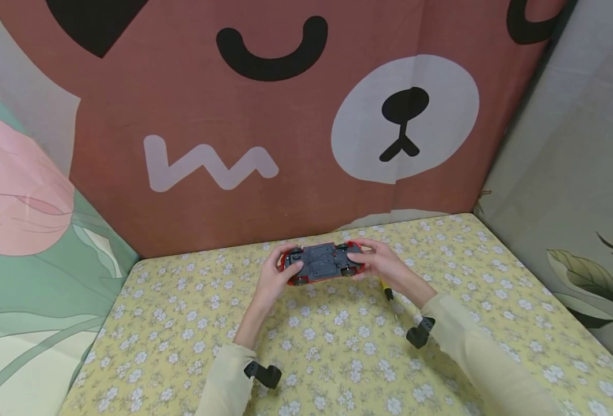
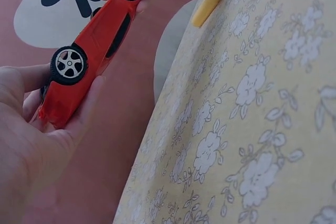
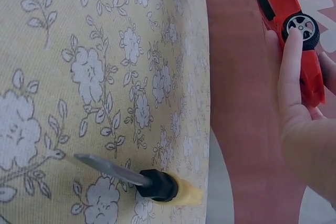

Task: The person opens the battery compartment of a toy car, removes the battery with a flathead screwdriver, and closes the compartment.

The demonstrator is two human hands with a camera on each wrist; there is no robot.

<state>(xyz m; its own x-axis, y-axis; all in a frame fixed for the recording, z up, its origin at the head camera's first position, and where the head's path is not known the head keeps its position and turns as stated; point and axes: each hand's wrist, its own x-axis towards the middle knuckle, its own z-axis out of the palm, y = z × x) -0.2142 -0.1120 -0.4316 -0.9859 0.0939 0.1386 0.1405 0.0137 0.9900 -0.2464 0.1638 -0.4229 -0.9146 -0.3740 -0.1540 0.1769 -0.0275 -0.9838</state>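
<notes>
Between both hands a red toy car (image 1: 322, 262) is held up over the table, its dark grey underside turned toward the head camera. My left hand (image 1: 276, 271) grips one end, thumb on the underside. The other end is gripped by my right hand (image 1: 384, 263), whose thumb also lies on the underside. In the left wrist view the red side of the toy car (image 2: 97, 43) shows with silver-spoked wheels. A finger of the right hand (image 3: 307, 124) lies against a wheel in the right wrist view.
A screwdriver (image 3: 157, 184) with a yellow and black handle and a metal shaft lies on the table, below the right hand. The flowered yellow cloth (image 1: 181, 341) covers the tabletop. Behind it hangs a brown fabric wall (image 1: 296, 202) with a bear print.
</notes>
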